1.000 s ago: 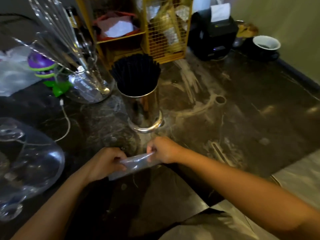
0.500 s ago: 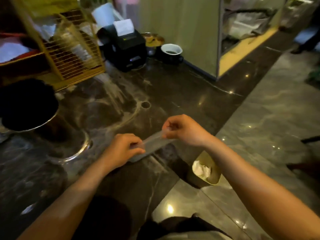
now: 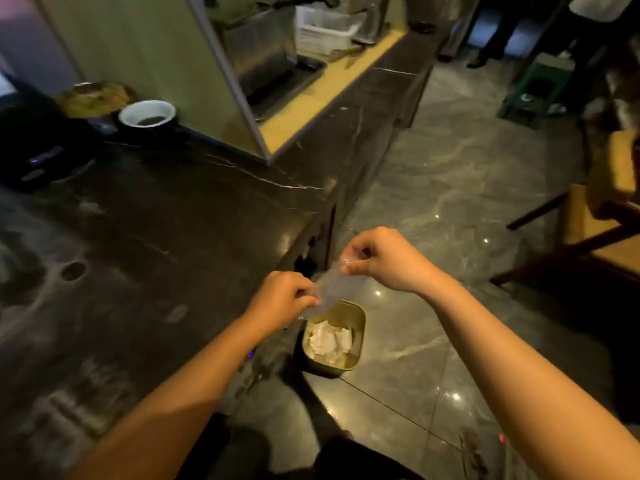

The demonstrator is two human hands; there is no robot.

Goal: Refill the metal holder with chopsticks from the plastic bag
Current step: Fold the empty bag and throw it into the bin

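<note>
A flat, clear plastic bag is stretched between both hands, just past the corner of the dark marble counter. My left hand pinches its lower end and my right hand pinches its upper end. The bag looks empty and hangs above a gold waste bin on the floor. The metal holder and the chopsticks are out of view.
The bin holds crumpled white paper. On the counter's far left stand a black printer and a dark cup with a white inside. Wooden chairs stand at the right on the shiny grey floor. A person's legs show at the top right.
My view has swung right, away from the full holder. Both hands carried the bag off the counter's edge to above the waste bin.
</note>
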